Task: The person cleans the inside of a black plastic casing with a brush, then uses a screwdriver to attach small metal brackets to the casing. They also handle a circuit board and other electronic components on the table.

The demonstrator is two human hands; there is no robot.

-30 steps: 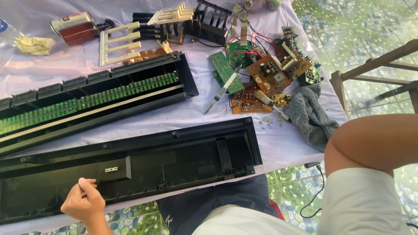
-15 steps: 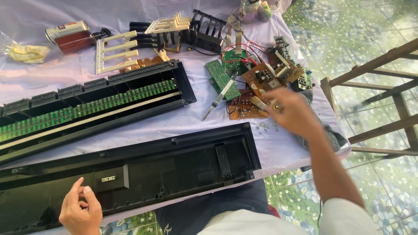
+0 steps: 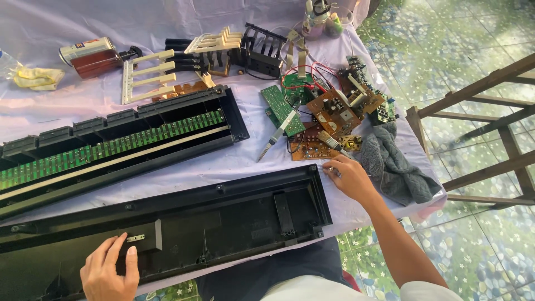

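My left hand (image 3: 108, 270) lies flat, fingers apart, on the long black plastic back cover (image 3: 223, 217) near its small rectangular recess, and holds nothing. My right hand (image 3: 348, 175) reaches past the cover's right end, its fingertips pinched on a small screw (image 3: 330, 168) lying on the white cloth, just below the brown circuit boards (image 3: 334, 111). Beyond the cover lies the black keyboard chassis (image 3: 184, 106) with a long green board inside.
Two screwdrivers (image 3: 276, 136) (image 3: 333, 142) lie by the boards, with a grey cloth (image 3: 393, 164) to their right. White key strips (image 3: 147, 75), a black key block (image 3: 262, 50), a can (image 3: 92, 56) and a yellow rag (image 3: 36, 78) sit at the back. A wooden frame (image 3: 490, 128) stands off the table's right edge.
My right hand came in from the right, crossed over the boards and settled down by the screws. My left hand unclenched and laid flat on the cover.
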